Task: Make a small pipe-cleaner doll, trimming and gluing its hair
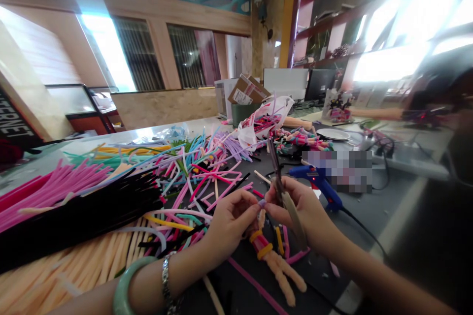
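Observation:
A small doll figure (263, 246) made of peach pipe cleaners lies below my hands, with a red-pink middle, yellow bands and two legs toward me. At its upper end is a short lavender pipe cleaner piece (262, 203). My left hand (236, 214) pinches that piece between thumb and fingertips. My right hand (291, 202) meets it from the other side, fingertips closed on the same piece. Tucked in the right hand is a long metal-jawed tool (275, 160) with tan handles, jaws pointing up and away; whether scissors or pliers I cannot tell.
Loose coloured pipe cleaners (207, 172) cover the table's middle; black (92, 206) and peach bundles (99, 261) lie left. A blue glue gun (321, 184) with its cord rests right of my hands. Behind are a plastic bag (266, 120) and cardboard box (248, 91). Another person's arm (377, 113) reaches in from the right.

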Available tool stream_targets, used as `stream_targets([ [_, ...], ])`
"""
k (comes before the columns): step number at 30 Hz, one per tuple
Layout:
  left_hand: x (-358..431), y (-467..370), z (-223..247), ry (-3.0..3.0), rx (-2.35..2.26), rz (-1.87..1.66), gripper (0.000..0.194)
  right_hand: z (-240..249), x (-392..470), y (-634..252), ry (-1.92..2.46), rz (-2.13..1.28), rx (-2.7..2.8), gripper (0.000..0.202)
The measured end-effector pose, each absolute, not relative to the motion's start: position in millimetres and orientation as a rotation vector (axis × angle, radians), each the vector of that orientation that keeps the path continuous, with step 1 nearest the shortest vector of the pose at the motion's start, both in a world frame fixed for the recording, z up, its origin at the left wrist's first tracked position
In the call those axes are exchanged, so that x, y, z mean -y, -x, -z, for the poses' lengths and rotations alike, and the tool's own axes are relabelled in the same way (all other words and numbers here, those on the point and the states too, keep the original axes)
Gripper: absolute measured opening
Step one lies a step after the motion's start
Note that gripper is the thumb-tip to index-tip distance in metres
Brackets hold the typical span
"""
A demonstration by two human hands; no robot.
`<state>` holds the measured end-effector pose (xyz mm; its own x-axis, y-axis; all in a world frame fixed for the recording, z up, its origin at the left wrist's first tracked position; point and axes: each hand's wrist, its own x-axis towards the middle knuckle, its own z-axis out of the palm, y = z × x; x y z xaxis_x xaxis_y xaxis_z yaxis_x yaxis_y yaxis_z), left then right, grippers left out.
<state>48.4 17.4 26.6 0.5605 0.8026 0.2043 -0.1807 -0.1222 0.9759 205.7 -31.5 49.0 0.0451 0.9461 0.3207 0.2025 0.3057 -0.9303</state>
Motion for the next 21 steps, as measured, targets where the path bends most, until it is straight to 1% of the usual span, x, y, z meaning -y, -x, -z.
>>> stream_targets([
  [15, -17.6, -48.7, -26.6, -1.533, -0.590, -0.924, 0.024, -54.9, 31.3, -206.1, 1.132, -0.854, 1.409, 0.016],
  [21, -16.2, -48.2, -28.6, -1.482, -0.625, -0.920, 0.024, -58.4, 32.3, -211.6, 1.193, -0.777, 1.368, 0.019],
])
